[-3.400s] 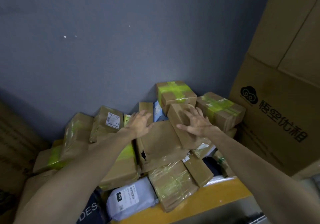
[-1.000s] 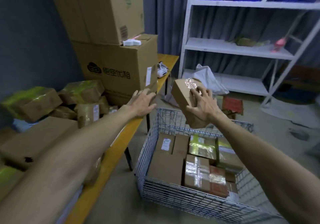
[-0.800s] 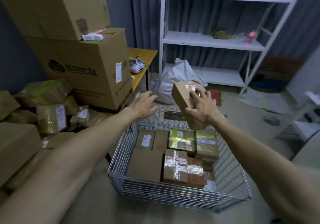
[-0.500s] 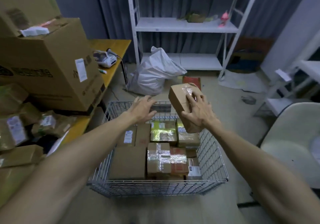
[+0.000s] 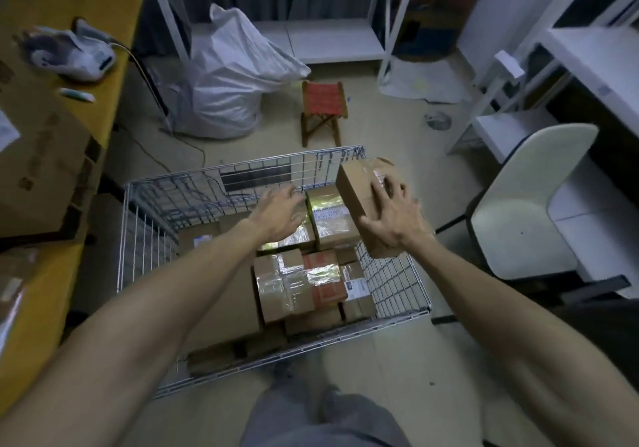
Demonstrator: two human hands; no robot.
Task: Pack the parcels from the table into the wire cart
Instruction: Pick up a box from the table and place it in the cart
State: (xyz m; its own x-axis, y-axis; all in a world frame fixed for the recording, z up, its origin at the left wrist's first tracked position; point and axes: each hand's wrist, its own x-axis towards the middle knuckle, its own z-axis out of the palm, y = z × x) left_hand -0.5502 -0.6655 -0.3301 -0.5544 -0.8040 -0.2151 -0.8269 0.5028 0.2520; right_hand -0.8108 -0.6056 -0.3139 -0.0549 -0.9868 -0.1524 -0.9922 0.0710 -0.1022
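- Right hand [image 5: 392, 220]: fingers spread and clamped over one face of a brown taped parcel [image 5: 363, 201]; carried in the air above the right wall of the wire cart [image 5: 387, 267], touching nothing else.
- Parcel, long axis: tilted, running from the far upper left down toward the wrist; lower end hanging just outside the right rim, upper end over the cart's far right corner.
- Left hand [image 5: 280, 215]: empty, fingers loosely spread, palm down; poised over the taped boxes at the far middle of the cart, just left of the parcel; contact with those boxes not discernible.
- Cart contents: packed parcels [image 5: 297, 284] across the right and near floor; bare space visible along the far left wall.
- Deciding relation, as a judgement: free room lies left of and below the held parcel; right hand alone in charge, left hand nearer the gap and placed to steady or guide.
- Yellow worktop [image 5: 38, 308]: at left, well apart from both hands.
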